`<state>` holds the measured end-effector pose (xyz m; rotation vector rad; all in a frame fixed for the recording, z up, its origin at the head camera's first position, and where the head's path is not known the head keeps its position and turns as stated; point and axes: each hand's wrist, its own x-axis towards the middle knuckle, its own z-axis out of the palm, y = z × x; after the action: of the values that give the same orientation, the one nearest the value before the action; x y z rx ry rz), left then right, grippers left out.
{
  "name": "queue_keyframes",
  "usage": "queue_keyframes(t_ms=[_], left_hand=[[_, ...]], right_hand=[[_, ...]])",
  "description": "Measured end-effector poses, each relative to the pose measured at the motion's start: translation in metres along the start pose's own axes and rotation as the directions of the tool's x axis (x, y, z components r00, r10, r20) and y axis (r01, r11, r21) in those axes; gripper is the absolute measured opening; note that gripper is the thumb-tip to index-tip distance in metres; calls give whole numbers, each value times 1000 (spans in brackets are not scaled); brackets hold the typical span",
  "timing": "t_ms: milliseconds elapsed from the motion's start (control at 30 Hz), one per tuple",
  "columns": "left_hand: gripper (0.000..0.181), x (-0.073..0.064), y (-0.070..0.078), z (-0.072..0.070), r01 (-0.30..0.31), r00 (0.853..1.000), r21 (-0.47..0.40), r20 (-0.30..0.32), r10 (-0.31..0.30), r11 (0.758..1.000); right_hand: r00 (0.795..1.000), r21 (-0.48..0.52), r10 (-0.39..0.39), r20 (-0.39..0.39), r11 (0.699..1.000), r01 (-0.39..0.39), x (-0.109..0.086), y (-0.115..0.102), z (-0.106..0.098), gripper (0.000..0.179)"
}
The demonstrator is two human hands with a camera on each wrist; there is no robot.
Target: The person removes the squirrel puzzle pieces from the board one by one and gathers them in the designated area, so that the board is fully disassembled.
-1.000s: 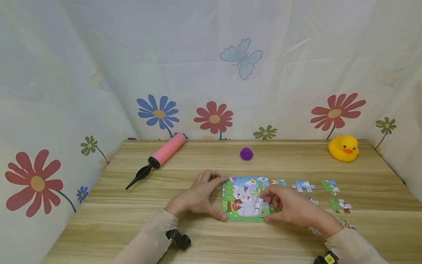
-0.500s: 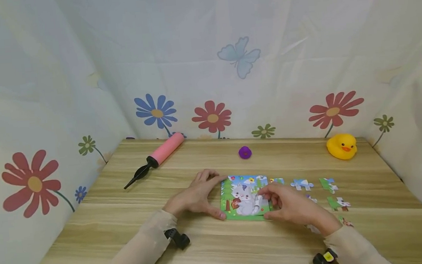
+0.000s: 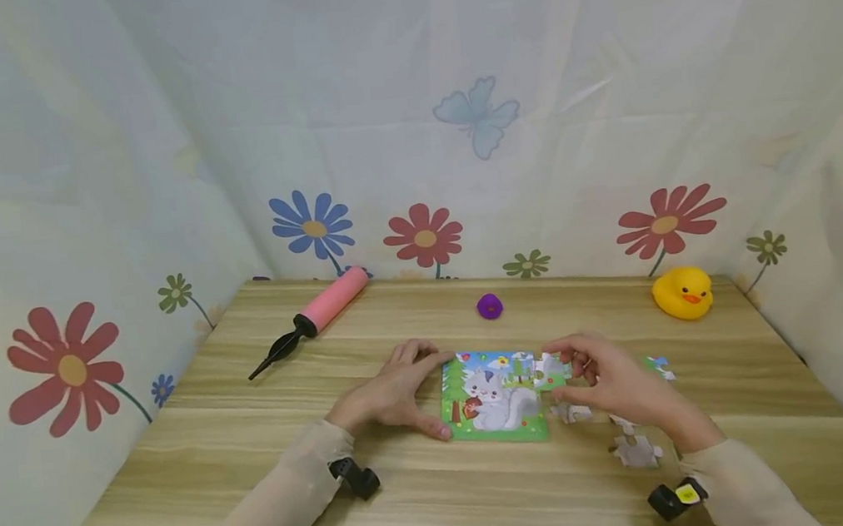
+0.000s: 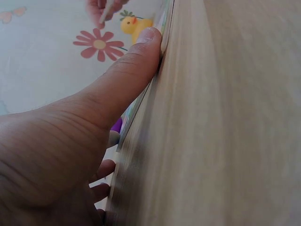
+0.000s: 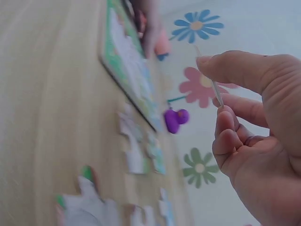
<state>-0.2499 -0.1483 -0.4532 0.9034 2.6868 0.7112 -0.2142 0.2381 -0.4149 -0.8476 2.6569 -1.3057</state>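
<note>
A square puzzle board (image 3: 493,435) with a grey squirrel picture lies in the middle of the wooden table. My left hand (image 3: 398,389) rests spread at its left side, the thumb and forefinger touching the edge near the corners. The left wrist view shows that thumb nearly straight against the board's rim. Just right of the board, my right hand (image 3: 616,384) pinches a jigsaw piece (image 3: 551,371) between thumb and fingers. In the right wrist view this piece appears edge-on, held above the table.
Loose jigsaw pieces lie right of the board, among them a greyish piece (image 3: 637,451) and another (image 3: 574,412); my right hand hides some. Behind are a pink hand pump (image 3: 336,300), a small purple toy (image 3: 490,306) and a yellow rubber duck (image 3: 683,293). A floral curtain surrounds the table.
My right hand has lifted from the board's right part and moved right, carrying a jigsaw piece away from it. The left hand keeps its place at the left edge.
</note>
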Motion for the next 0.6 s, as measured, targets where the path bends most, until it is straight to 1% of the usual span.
queue_keyframes(t_ms=[167, 233, 300, 433, 600], left_hand=[[124, 1, -1, 3, -2, 1000, -8, -2, 2, 1000], [123, 1, -1, 4, 1, 1000, -14, -5, -1, 1000], [123, 0, -1, 4, 3, 1000, -18, -4, -3, 1000], [123, 0, -2, 4, 5, 1000, -14, -1, -5, 1000], [123, 1, -4, 4, -5, 1000, -5, -6, 4, 1000]], right_hand=[[998, -13, 1, -55, 1000, -1, -13, 0, -15, 53], [997, -22, -21, -69, 1000, 19, -20, 0, -19, 53], [997, -7, -33, -73, 999, 32, -27, 0, -21, 53], [996, -9, -48, -73, 999, 47, -42, 1, -21, 53], [995, -25, -65, -78, 998, 63, -57, 1, -16, 52]])
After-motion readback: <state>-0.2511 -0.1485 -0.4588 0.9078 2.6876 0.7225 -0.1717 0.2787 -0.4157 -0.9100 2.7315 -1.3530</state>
